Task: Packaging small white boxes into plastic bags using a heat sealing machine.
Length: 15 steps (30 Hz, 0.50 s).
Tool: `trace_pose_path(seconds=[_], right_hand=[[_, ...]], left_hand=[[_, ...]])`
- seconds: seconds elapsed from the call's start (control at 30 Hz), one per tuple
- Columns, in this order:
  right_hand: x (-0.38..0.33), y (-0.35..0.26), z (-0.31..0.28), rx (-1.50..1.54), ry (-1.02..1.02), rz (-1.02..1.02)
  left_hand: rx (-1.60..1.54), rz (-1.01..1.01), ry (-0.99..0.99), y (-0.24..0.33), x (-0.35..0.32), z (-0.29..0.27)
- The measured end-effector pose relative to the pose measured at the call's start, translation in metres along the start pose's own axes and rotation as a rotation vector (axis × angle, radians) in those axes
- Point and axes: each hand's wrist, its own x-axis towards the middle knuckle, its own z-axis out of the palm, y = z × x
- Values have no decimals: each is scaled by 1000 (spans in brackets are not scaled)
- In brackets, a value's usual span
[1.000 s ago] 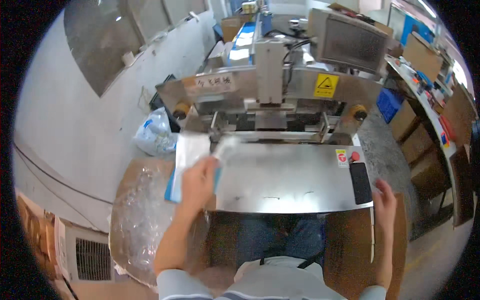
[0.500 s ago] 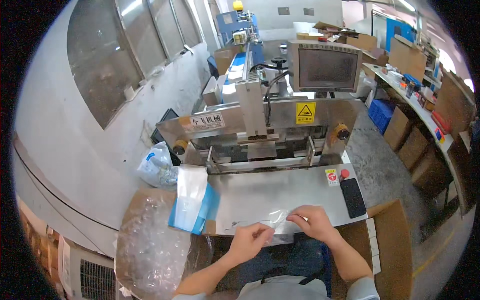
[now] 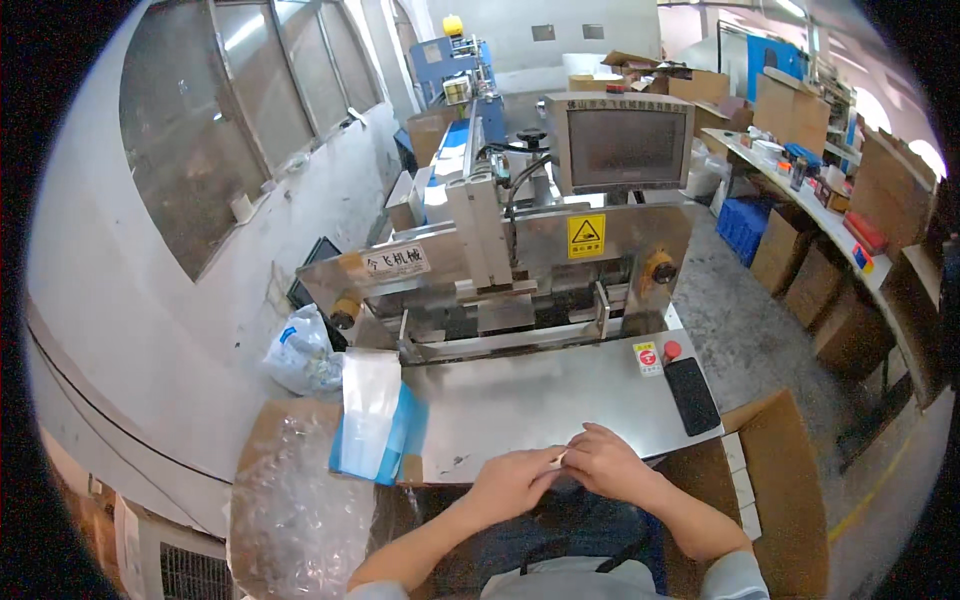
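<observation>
My left hand (image 3: pixel 513 484) and my right hand (image 3: pixel 608 466) meet at the front edge of a metal worktop (image 3: pixel 510 400). Their fingers are closed and pressed together at the tips. Between them shows a small whitish bit of thin plastic film (image 3: pixel 558 461); most of it is hidden behind the fingers. Left of my hands, a blue box (image 3: pixel 398 432) with a white sheet-like strip (image 3: pixel 370 400) over it stands at the worktop's corner. Below that, a cardboard box holds a heap of clear plastic bags (image 3: pixel 305 510).
Behind the worktop rises a metal machine frame (image 3: pixel 545 242) with a screen (image 3: pixel 625 145). A dark phone (image 3: pixel 692 397) and a red button (image 3: pixel 672 350) are at the worktop's right end. An open carton (image 3: pixel 785 480) stands at the lower right, a plastic sack (image 3: pixel 302 350) by the wall.
My hands were apart with clear film stretched between them; now they have come together and the film is largely covered. The view has shifted slightly, so the machine sits further left.
</observation>
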Motion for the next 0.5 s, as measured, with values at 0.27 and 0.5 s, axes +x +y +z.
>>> trace_pose_path(seconds=[0.27,0.5], right_hand=[[-12,29,-2,228,-323,95],[12,41,-11,645,-430,248]], left_hand=[[113,-126,-252,-47,-10,-4],[-53,-254,-489,-62,3,-49]])
